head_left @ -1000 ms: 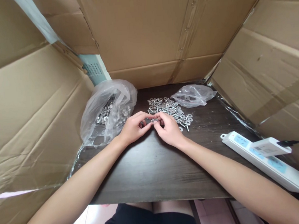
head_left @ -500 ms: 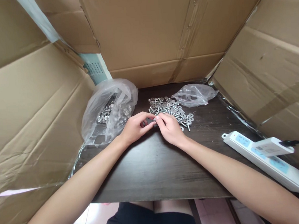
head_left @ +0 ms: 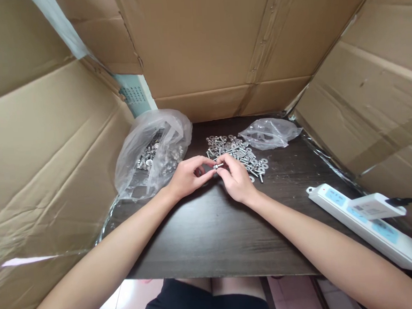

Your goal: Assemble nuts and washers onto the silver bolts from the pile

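A small silver bolt lies sideways between my two hands, above the dark table. Near its left end is a wider metal piece, probably a nut or washer, too small to make out. My left hand pinches that end between thumb and fingertips. The thumb and forefinger of my right hand curve around the shank with a gap between them, and the shank shows in that gap. Just behind my right hand spreads a pile of bolts, nuts and washers, partly hidden by the fingers.
A clear plastic bag of metal fasteners stands left of my hands. Another clear bag lies at the back right. A white power strip with a plugged-in adapter is on the right. Cardboard walls enclose the table.
My right thumb and forefinger have parted, so the bolt that they covered now shows between them. My left hand has kept its pinch in nearly the same place.
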The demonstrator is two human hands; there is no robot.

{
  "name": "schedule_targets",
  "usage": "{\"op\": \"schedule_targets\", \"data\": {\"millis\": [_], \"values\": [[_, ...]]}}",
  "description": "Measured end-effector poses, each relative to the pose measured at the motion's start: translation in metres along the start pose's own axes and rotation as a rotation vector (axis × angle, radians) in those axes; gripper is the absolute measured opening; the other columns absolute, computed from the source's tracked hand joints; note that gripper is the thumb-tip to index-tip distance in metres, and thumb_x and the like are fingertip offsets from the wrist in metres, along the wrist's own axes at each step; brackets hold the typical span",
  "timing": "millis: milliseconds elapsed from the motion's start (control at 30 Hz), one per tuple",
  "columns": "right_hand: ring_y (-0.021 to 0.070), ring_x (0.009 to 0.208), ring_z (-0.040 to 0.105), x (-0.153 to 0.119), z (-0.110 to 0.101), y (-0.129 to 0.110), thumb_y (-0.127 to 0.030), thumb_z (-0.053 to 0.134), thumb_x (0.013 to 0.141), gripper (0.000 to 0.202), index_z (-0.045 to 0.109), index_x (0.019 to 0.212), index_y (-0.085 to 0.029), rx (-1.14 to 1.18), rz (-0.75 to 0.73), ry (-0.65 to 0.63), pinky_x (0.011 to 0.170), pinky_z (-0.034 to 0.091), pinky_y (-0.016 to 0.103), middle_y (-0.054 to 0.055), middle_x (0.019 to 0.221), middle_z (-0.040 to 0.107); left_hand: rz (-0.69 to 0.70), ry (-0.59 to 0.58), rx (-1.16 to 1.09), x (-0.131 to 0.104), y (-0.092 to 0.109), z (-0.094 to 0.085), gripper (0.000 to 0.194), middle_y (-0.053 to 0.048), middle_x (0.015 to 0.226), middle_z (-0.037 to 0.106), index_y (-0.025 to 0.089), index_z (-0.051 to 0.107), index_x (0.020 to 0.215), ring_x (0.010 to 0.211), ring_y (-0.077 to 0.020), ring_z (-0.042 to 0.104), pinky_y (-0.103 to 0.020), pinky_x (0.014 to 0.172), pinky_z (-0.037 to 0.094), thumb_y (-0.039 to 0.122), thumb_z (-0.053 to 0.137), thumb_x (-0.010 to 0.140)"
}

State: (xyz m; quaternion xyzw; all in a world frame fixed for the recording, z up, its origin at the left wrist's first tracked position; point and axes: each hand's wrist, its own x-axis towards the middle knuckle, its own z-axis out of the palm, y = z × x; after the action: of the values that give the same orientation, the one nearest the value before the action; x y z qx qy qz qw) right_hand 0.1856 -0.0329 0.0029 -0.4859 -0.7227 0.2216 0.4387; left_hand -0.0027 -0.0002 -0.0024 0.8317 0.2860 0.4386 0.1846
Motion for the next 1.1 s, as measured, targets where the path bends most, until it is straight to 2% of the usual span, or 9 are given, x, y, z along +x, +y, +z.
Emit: {"op": "schedule_targets", "data": {"millis": [133, 433, 533, 733, 1100], "values": [[0.0219, 0.076, 0.058, 0.001, 0.0004, 0.0012, -0.029, 0.048, 0.091, 0.013, 0.049, 0.079, -0.025, -0.008, -0.014, -0.003, 0.073, 0.043, 0.036, 0.002, 0.078, 0.061, -0.015, -0.038, 0.009, -0.0002, 0.0005, -0.0009, 0.016, -0.002, 0.088, 0.075, 0.017, 0.073, 0.104, 0.059, -0.0076, 0.062, -0.019, 0.058, 0.051, 0.029, 0.071, 0.094], [0.0218, 0.075, 0.055, 0.0014, 0.0017, 0.0007, -0.034, 0.048, 0.097, 0.027, 0.048, 0.071, -0.024, -0.026, -0.002, -0.001, 0.072, 0.039, 0.035, 0.002, 0.071, 0.06, -0.018, -0.028, 0.012, -0.0001, -0.0005, 0.0, 0.015, -0.002, 0.087, 0.076, 0.016, 0.072, 0.104, 0.057, -0.007, 0.062, -0.018, 0.058, 0.052, 0.027, 0.07, 0.094], [0.023, 0.078, 0.056, 0.0007, 0.0007, 0.0005, -0.032, 0.046, 0.097, 0.026, 0.049, 0.072, -0.024, -0.044, 0.01, -0.001, 0.075, 0.038, 0.036, 0.003, 0.074, 0.061, -0.009, -0.018, 0.013, 0.0003, -0.0004, 0.0002, 0.015, -0.002, 0.087, 0.076, 0.016, 0.073, 0.104, 0.057, -0.0068, 0.062, -0.018, 0.058, 0.052, 0.027, 0.07, 0.094], [0.0252, 0.087, 0.058, 0.0003, -0.0002, 0.0005, -0.027, 0.048, 0.091, 0.011, 0.055, 0.084, -0.024, -0.064, 0.014, 0.039, 0.08, 0.039, 0.038, 0.005, 0.086, 0.067, -0.002, 0.013, 0.007, 0.0003, -0.001, 0.0002, 0.014, -0.002, 0.089, 0.076, 0.015, 0.072, 0.103, 0.06, -0.007, 0.064, -0.017, 0.058, 0.052, 0.025, 0.072, 0.093], [0.0246, 0.085, 0.057, 0.0009, 0.0007, 0.0028, -0.028, 0.045, 0.094, 0.019, 0.049, 0.076, -0.024, -0.09, -0.003, -0.015, 0.078, 0.039, 0.038, 0.004, 0.08, 0.065, -0.002, -0.018, 0.017, 0.0003, 0.0, 0.0005, 0.015, -0.003, 0.09, 0.076, 0.015, 0.073, 0.105, 0.057, -0.0064, 0.061, -0.017, 0.057, 0.052, 0.025, 0.071, 0.094]]}}
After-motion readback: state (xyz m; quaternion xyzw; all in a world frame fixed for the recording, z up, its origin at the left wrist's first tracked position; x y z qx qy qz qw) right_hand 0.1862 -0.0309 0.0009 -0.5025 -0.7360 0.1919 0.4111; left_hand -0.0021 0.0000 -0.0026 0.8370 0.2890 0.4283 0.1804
